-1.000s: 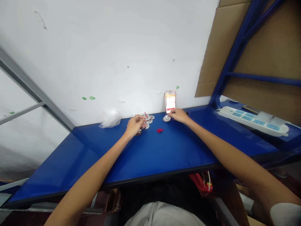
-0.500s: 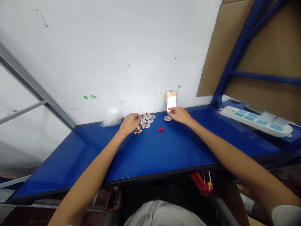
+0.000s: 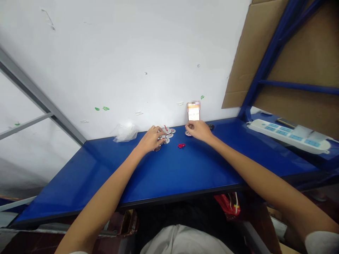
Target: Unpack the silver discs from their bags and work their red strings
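The left hand (image 3: 152,140) arches over a pile of overlapping discs (image 3: 169,132), too covered to count, thumb and forefinger parted; whether it grips one cannot be told. The right hand (image 3: 199,129), fingertips drawn together, bends over one separate disc (image 3: 188,134); its hold is likewise unclear. Between the hands, slightly nearer the person, lies one red bundle (image 3: 181,145). One phone (image 3: 194,114) leans at the wall (image 3: 169,46), close behind the right hand. Blue tabletop (image 3: 169,176) spans from both hands to its dark front edge.
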The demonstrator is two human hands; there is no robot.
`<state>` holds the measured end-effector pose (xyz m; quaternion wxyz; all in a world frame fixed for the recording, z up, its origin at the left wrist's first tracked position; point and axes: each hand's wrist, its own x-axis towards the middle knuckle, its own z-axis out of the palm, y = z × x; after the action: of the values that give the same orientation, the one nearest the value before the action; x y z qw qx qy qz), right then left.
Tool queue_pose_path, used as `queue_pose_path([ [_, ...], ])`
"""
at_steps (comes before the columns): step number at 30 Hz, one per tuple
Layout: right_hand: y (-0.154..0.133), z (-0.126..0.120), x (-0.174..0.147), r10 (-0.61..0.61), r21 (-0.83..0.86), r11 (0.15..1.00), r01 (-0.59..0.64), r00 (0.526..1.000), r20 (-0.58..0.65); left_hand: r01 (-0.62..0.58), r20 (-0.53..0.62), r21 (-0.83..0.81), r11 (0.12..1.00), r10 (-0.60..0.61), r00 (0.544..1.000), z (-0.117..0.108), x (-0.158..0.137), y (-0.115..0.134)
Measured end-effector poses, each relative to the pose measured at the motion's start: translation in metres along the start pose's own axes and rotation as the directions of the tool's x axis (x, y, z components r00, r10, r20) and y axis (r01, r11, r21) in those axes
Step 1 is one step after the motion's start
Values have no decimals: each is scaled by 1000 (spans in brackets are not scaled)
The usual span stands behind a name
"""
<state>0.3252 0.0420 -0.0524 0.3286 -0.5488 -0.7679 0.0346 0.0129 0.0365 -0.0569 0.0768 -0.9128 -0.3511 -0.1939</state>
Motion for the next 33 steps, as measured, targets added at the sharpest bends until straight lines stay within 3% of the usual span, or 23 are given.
queue_pose_path([
  [6, -15, -1, -4, -34, 28, 999, 33, 999, 37, 29, 80, 44, 999, -33, 996, 9, 3, 0],
  [10, -16, 3, -7, -158, 125, 981, 148, 984, 79, 230, -49, -210, 950, -245, 968, 14, 1, 5],
  [13, -18, 7, -10, -290, 247, 937, 248, 946, 148, 306, -96, -509, 804, -407, 908, 17, 2, 11],
  [16, -25, 13, -13, -335, 338, 898, 282, 936, 109, 289, -26, -777, 560, -487, 873, 18, 6, 18],
  [18, -31, 17, -15, -334, 395, 872, 289, 941, 49, 261, 40, -873, 412, -475, 879, 17, 8, 26],
  [21, -36, 21, -15, -361, 503, 808, 305, 932, 15, 226, 85, -928, 297, -424, 902, 15, 11, 39],
  [26, -37, 17, -17, -388, 569, 753, 331, 921, -22, 191, 65, -943, 271, -415, 907, 12, 13, 55],
  [30, -41, 9, -21, -401, 493, 787, 371, 915, -49, 189, 64, -943, 274, -408, 911, 9, 14, 60],
  [33, -44, 5, -23, -402, 414, 826, 383, 915, -44, 211, 114, -956, 203, -408, 906, 7, 13, 62],
])
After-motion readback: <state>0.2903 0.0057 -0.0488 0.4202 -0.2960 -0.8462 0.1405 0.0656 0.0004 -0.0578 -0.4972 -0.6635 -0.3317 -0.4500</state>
